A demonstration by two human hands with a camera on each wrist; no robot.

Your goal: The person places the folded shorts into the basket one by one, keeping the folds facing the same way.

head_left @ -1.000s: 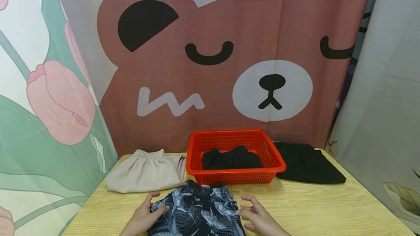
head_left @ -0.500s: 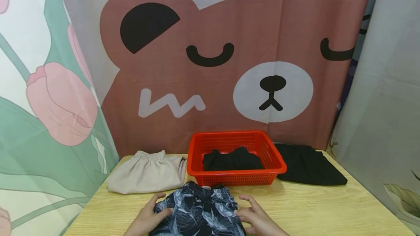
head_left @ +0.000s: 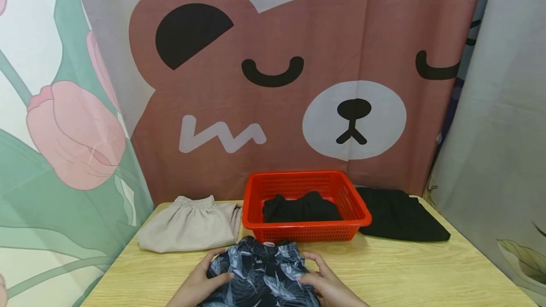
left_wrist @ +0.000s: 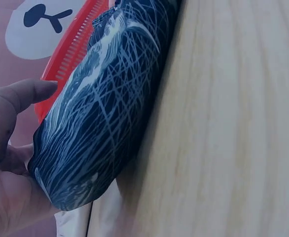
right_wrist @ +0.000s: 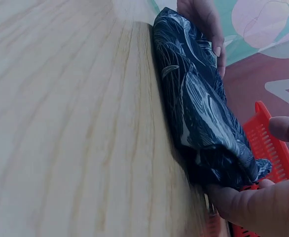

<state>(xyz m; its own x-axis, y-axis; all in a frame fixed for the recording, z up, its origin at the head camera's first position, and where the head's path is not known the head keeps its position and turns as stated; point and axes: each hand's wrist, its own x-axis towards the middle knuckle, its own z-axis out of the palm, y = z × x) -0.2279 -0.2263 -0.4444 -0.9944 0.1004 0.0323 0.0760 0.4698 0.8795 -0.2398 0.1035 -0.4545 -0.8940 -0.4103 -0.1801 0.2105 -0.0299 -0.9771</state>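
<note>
Both hands were loosely spread about the patterned garment, neither closing tightly on it. The left hand cupped its 9 o'clock side: the left wrist view showed the fingers against the cloth's far edge, while the thumb stood off it with a visible gap. The right hand mirrored this at 3 o'clock; in the right wrist view its fingers touched the cloth's lower edge and the thumb hung apart from it.

The garment, dark with a pale leaf-like print, lay on the wooden table straight in front of the person, near the 6 o'clock edge of the head view. Its gathered band, with a small whitish label, pointed toward 12 o'clock. Its nearest end was cut off by the frame.

From the garment, a red basket stood just beyond at 1 o'clock; whether the two touched could not be told. Inside the basket lay a bunched black cloth. A beige garment with a gathered waist lay at 10 o'clock, and a flat black garment at 2 o'clock, partly hidden by the basket.

Behind the table at 12 o'clock hung a curtain printed with a brown bear, and around 10 o'clock another, a flowered curtain.
</note>
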